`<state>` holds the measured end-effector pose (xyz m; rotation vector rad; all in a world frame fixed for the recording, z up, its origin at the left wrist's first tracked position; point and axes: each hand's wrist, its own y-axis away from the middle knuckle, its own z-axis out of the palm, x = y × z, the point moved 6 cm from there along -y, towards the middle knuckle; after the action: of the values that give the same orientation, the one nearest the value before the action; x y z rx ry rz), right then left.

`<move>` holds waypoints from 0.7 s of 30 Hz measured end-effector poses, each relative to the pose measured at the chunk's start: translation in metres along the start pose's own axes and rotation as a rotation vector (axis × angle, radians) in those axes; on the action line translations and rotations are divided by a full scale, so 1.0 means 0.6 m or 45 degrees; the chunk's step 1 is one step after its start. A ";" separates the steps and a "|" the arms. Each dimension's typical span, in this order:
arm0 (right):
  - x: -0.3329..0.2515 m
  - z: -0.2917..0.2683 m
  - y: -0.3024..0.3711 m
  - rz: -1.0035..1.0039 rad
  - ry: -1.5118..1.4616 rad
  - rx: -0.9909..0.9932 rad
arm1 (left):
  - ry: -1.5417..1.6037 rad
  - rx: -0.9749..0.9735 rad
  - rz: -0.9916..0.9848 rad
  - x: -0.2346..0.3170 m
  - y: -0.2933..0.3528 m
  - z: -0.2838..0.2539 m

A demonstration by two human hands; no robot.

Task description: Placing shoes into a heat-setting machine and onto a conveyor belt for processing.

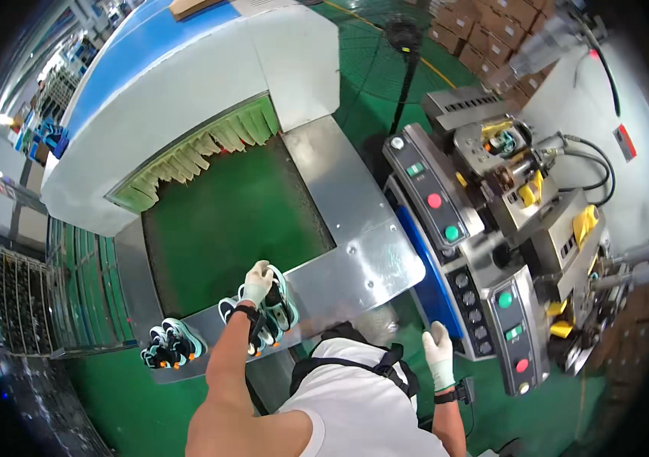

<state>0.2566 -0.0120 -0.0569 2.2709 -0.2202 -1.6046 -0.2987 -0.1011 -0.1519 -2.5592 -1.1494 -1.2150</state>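
My left hand [258, 282], in a pale glove, reaches down to a cluster of sneakers on the metal front ledge [332, 288]. Its fingers are closed on the end of a white, mint and black sneaker [287, 303], one of several standing side by side there. The palm and part of the shoes are hidden under the hand. Farther left on the same ledge stands another group of sneakers [174, 343] with orange details. My right hand [439, 355], gloved too, hangs beside the machine at the right, holding nothing, its fingers loosely stretched out.
A green conveyor belt [233, 217] runs into a white and blue tunnel housing [187, 91] with a green strip curtain [202, 148]. Close on the right is a machine with a control panel [435, 186], buttons and clamps. A black fan [403, 38], stacked cartons [484, 34] and a metal rack [84, 282] stand around.
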 end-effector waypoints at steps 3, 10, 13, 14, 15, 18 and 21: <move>-0.053 0.090 -0.054 0.061 0.222 -0.128 | 0.132 0.038 -0.023 -0.030 -0.068 0.000; -0.137 0.320 -0.180 -0.093 0.779 -0.462 | -0.030 0.459 0.052 -0.122 -0.332 -0.119; -0.180 0.472 -0.241 -0.282 1.019 -0.613 | -0.203 0.676 0.037 -0.180 -0.439 -0.199; -0.178 0.521 -0.264 -0.177 0.942 -0.669 | -0.177 0.753 0.023 -0.204 -0.477 -0.227; -0.180 0.569 -0.287 -0.281 0.958 -0.674 | -0.214 0.826 0.055 -0.229 -0.522 -0.260; -0.181 0.724 -0.335 -0.443 0.974 -0.668 | -0.315 1.004 0.003 -0.355 -0.630 -0.401; -0.194 0.866 -0.335 -0.834 1.046 -0.739 | -0.537 0.638 -0.292 -0.495 -0.734 -0.556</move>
<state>-0.2847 0.1116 -0.1829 2.3698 1.1215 -0.6446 -0.9209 -0.0863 -0.2317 -2.3809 -1.6149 -0.3302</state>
